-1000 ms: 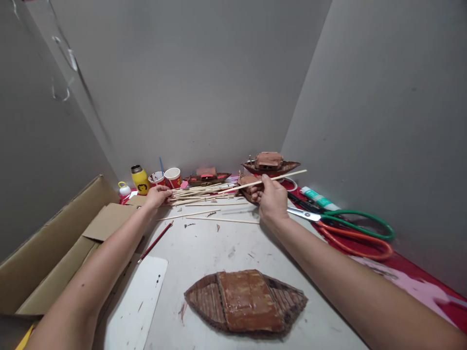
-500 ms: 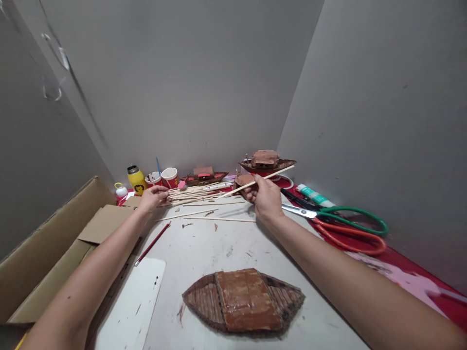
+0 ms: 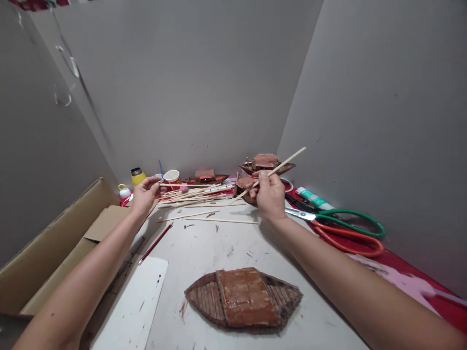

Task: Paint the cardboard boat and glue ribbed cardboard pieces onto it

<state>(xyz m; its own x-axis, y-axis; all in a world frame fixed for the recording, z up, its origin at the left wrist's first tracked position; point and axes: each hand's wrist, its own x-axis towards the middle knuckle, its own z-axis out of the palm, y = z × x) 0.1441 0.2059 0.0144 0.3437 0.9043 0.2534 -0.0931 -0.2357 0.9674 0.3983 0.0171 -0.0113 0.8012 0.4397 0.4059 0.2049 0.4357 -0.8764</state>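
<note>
My right hand (image 3: 270, 194) is closed on a thin wooden stick (image 3: 292, 157), which slants up to the right. My left hand (image 3: 146, 192) pinches the near end of another pale stick (image 3: 186, 184) at the left side of a pile of wooden sticks (image 3: 204, 194). A few loose sticks lie in front of the pile. Close to me on the white table (image 3: 204, 248) rests a brown model boat (image 3: 248, 299) with a glossy curved roof. Just behind my right hand is another small model boat (image 3: 243, 183), partly hidden by it.
Two more model boats (image 3: 267, 163) stand at the back wall, near paper cups (image 3: 172, 179) and a yellow bottle (image 3: 138, 176). Large scissors (image 3: 328, 217) with green and orange handles lie right. A red pencil (image 3: 156, 243), a white board (image 3: 134, 301) and a cardboard box (image 3: 62, 243) are left.
My right hand has raised its stick, now tilted more steeply. My left hand has moved slightly up and left and lifted a stick's end off the pile. The view has shifted slightly.
</note>
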